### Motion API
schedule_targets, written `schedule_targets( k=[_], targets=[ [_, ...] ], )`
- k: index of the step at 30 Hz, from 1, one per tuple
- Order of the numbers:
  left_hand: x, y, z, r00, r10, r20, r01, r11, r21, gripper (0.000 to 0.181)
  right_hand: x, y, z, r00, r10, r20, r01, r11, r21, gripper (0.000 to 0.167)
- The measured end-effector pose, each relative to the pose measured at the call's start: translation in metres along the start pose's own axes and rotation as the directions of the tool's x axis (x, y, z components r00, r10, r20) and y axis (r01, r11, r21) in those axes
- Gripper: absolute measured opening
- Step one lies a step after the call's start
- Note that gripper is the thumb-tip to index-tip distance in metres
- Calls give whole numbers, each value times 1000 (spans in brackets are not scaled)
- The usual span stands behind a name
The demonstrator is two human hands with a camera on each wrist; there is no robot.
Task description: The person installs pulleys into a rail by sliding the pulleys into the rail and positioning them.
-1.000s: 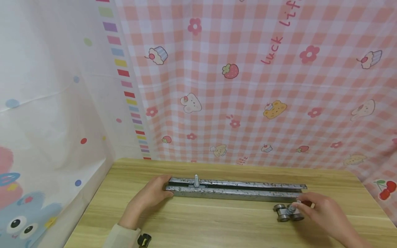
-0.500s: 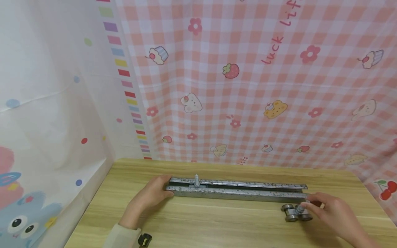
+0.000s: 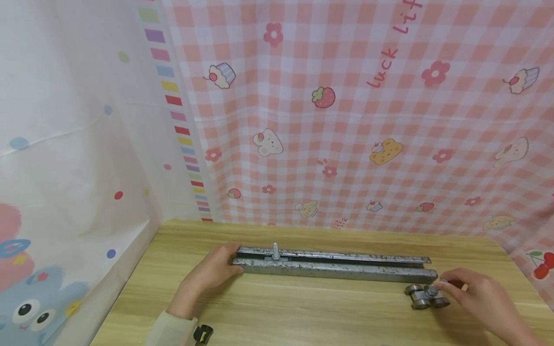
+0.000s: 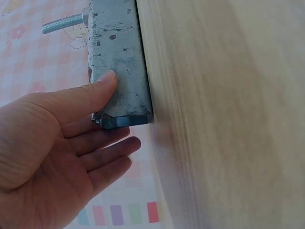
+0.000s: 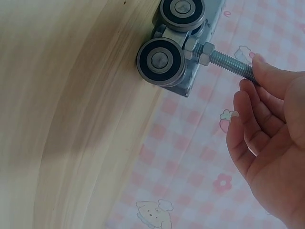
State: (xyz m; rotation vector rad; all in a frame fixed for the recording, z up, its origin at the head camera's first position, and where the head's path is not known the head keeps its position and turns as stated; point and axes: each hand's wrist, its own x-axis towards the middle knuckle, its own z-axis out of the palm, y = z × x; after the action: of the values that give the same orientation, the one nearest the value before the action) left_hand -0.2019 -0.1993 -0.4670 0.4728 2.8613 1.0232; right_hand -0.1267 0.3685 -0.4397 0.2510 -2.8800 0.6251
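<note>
A slotted metal rail [image 3: 337, 270] lies lengthwise on the table, its grey surface worn and speckled. My left hand [image 3: 220, 263] holds the rail's left end. In the left wrist view, the thumb of the left hand [image 4: 62, 138] lies on the rail's side and the other fingers are behind its dark end. A threaded bolt [image 3: 275, 251] stands up from the slot near that end. Just in front of the rail's right end is a wheeled roller trolley [image 3: 426, 296]. My right hand [image 3: 480, 298] pinches the tip of the trolley's threaded bolt [image 5: 231, 63], which carries hex nuts.
The wood-grain table [image 3: 303, 312] backs onto a pink checked cloth [image 3: 329, 129]. A white cloth with printed figures [image 3: 78, 125] hangs at the left. A black clip-like piece [image 3: 202, 333] sits by the left sleeve [image 3: 173, 330].
My right hand has moved right with the roller trolley, so the rail's right front corner now shows. The left hand keeps its place on the rail.
</note>
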Motion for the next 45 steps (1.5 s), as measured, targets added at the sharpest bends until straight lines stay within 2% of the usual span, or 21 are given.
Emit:
schedule_targets(
  k=[3, 9, 16, 24, 29, 34, 45],
  targets=[
    [0, 0, 0, 1000, 6, 1, -6, 1000, 0, 47, 0, 3, -2, 1000, 2, -7, -2, 1000, -18, 4],
    [0, -1, 1, 1000, 27, 7, -27, 1000, 6, 45, -2, 14, -5, 997, -49, -61, 46, 998, -46, 12],
    [-1, -1, 0, 999, 32, 3, -32, 999, 6, 48, -1, 25, -10, 997, -4, -72, -1, 998, -66, 12],
    [0, -2, 0, 999, 44, -3, -44, 999, 16, 45, 2, 43, -11, 984, -82, -159, 66, 993, -100, 11],
    [1, -2, 1, 999, 34, -5, -34, 999, 11, 44, 4, 52, -16, 989, -45, -141, 28, 992, -125, 13],
    [1, -2, 1, 1000, 18, 0, -18, 1000, 9, 46, 10, 56, -19, 994, 11, -112, -24, 993, -114, 14],
    [1, -2, 1, 1000, 13, 2, -13, 1000, 12, 46, 21, 66, -26, 996, 76, -36, -79, 994, -79, 26]
  ],
)
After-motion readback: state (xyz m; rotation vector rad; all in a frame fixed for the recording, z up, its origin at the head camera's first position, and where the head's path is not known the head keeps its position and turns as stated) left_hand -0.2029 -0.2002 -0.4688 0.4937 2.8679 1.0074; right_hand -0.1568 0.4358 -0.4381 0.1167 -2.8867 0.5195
